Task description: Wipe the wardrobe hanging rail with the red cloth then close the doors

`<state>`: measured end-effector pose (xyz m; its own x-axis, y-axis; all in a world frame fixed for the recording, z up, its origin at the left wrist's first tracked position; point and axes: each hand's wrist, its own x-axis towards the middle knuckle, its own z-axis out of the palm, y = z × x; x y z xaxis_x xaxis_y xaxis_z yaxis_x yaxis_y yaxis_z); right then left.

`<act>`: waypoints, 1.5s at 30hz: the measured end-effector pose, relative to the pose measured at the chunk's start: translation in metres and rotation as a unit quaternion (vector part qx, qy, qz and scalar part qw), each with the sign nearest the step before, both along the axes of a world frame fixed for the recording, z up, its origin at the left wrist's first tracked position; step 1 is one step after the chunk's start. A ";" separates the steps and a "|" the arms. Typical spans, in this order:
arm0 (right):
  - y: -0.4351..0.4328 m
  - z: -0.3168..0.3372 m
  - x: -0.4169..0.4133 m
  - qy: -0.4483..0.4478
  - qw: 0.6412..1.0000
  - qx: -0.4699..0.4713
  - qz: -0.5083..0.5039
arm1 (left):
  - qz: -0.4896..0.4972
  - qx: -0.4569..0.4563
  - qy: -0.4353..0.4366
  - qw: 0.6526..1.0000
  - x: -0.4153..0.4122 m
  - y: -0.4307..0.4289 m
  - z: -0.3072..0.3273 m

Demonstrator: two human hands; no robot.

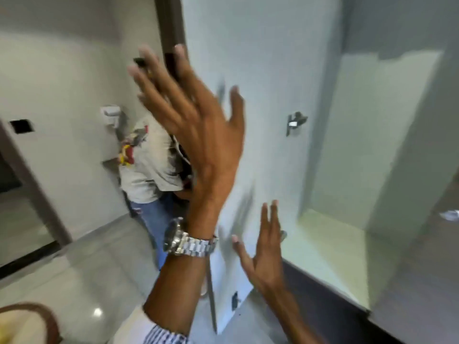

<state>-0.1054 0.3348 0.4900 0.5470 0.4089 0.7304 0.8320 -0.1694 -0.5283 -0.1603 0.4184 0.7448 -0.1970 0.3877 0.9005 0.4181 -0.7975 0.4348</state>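
A white wardrobe door (268, 78) stands open at an angle in front of me, its inner face toward me with a metal hinge (295, 121) near its right edge. My left hand (196, 120), with a silver watch on the wrist, is raised with fingers spread at the door's left edge. Lower down, my right hand (263, 252) is open, fingers up, close to the door face. The wardrobe interior (360, 150) shows at right with a pale bottom shelf (330, 249). No red cloth and no hanging rail show. The picture is blurred.
Behind the door at left stands another person (146, 165) in a white printed shirt and jeans. A grey glossy floor (87, 264) lies below, a dark-framed doorway (22, 194) at far left. A brown rounded object (27, 321) is at the bottom left corner.
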 end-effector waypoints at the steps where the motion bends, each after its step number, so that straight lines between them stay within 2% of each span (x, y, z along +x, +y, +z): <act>1: 0.022 0.004 -0.020 -0.018 1.000 -0.001 0.026 | -0.016 -0.059 0.031 0.998 -0.014 0.020 -0.004; 2: 0.041 0.008 -0.039 -0.029 0.999 -0.005 0.035 | -0.107 -0.112 0.059 0.986 -0.022 0.035 -0.007; 4: 0.072 0.018 -0.065 -0.017 1.000 -0.003 -0.005 | -0.346 -0.179 0.068 0.919 -0.028 0.047 -0.013; 5: 0.083 0.023 -0.072 0.003 0.999 -0.002 -0.038 | -0.403 -0.193 0.052 0.893 -0.029 0.047 -0.014; 6: 0.090 0.025 -0.076 0.009 0.998 0.000 -0.070 | -0.419 -0.194 0.040 0.886 -0.030 0.043 -0.013; 10: 0.057 0.009 -0.063 -0.047 0.992 0.044 -0.107 | -0.384 -0.102 0.038 0.917 -0.020 0.000 -0.017; 12: 0.008 -0.009 -0.044 0.014 0.986 0.109 -0.124 | -0.379 -0.034 0.036 0.924 -0.007 -0.036 -0.031; 14: -0.044 -0.019 -0.018 0.046 0.974 0.116 -0.187 | -0.405 0.050 0.043 0.912 0.012 -0.079 -0.043; 17: -0.114 -0.015 0.040 -0.048 0.935 0.117 -0.332 | -0.461 0.172 0.044 0.870 0.070 -0.129 -0.053; 20: -0.171 0.000 0.112 -0.098 0.907 0.074 -0.403 | -0.507 0.252 0.050 0.823 0.153 -0.172 -0.053; 23: -0.217 0.005 0.179 -0.137 0.873 0.017 -0.468 | -0.538 0.281 0.058 0.792 0.231 -0.205 -0.056; 27: -0.232 0.001 0.238 -0.212 0.844 -0.035 -0.491 | -0.557 0.300 0.023 0.774 0.300 -0.210 -0.069; 31: -0.232 -0.004 0.273 -0.216 0.828 -0.043 -0.516 | -0.525 0.310 0.019 0.792 0.335 -0.213 -0.072; 34: -0.228 -0.013 0.289 -0.210 0.833 -0.021 -0.512 | -0.507 0.304 0.023 0.806 0.351 -0.212 -0.074; 36: -0.224 -0.017 0.300 -0.215 0.818 -0.015 -0.533 | -0.498 0.309 0.034 0.810 0.358 -0.213 -0.073; 38: -0.224 -0.009 0.296 -0.210 0.791 -0.062 -0.572 | -0.498 0.303 0.048 0.811 0.362 -0.212 -0.071; 39: -0.222 -0.005 0.291 -0.195 0.790 -0.082 -0.576 | -0.495 0.306 0.053 0.811 0.362 -0.212 -0.071; 41: -0.211 0.005 0.264 -0.153 0.827 -0.063 -0.537 | -0.491 0.310 0.062 0.812 0.357 -0.212 -0.070; 42: -0.212 0.010 0.249 -0.122 0.861 0.000 -0.493 | -0.500 0.307 0.067 0.807 0.356 -0.211 -0.069; 43: -0.225 0.022 0.239 -0.077 0.901 0.113 -0.412 | -0.500 0.312 0.070 0.805 0.352 -0.211 -0.067; 44: -0.245 0.041 0.228 -0.046 0.921 0.204 -0.329 | -0.500 0.312 0.079 0.804 0.350 -0.212 -0.067; 45: -0.268 0.066 0.213 -0.035 0.918 0.287 -0.272 | -0.497 0.311 0.089 0.805 0.346 -0.212 -0.065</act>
